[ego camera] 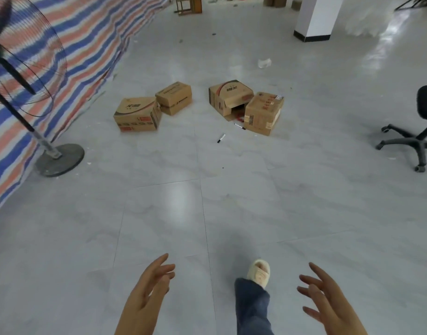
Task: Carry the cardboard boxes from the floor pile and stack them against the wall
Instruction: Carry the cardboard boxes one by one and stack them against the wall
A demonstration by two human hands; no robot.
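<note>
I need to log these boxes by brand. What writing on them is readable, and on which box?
None reads clearly.
Front left box: large printed characters and red marks, blurred.
Back left box: lines of dark print, too small.
Open box: logo characters, blurred.
Right box: red print and a label, too small.

Both forearms reach forward at the bottom of the view, bare and held apart from each other. The left hand (149,288) is empty, its fingers straight and loosely spread, palm turned inward toward the right hand (326,301). The right hand is also empty, fingers relaxed and slightly bent, spread apart, palm facing the left one. Between the two hands, nearer the right, a leg in dark jeans (252,308) steps forward, its foot in a pale slipper (258,273).
</note>
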